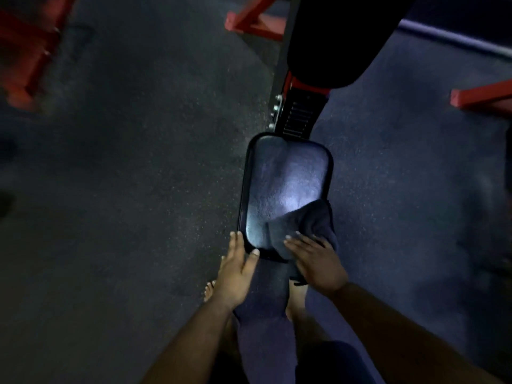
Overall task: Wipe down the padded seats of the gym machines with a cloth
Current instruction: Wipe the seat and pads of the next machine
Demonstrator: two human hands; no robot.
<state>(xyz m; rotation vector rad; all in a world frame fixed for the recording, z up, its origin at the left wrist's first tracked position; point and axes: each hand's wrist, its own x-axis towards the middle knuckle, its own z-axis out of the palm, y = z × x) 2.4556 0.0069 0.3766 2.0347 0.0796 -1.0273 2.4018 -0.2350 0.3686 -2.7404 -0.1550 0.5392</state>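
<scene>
While left hand (238, 268) steadies seat (279, 178), right hand (314, 261) presses cloth (304, 225).

Head camera, looking steeply down from above the person's own arms

The single wide-angle view sits at head height and faces forward and down, close over the padded seat (285, 187), which fills the middle of the frame. Both forearms enter from the bottom edge, with the left hand (235, 270) and right hand (315, 261) near the lens. The speckled floor (124, 162) spreads to the sides, bending at the edges, and red machine frames (249, 20) lie far at the top.
</scene>
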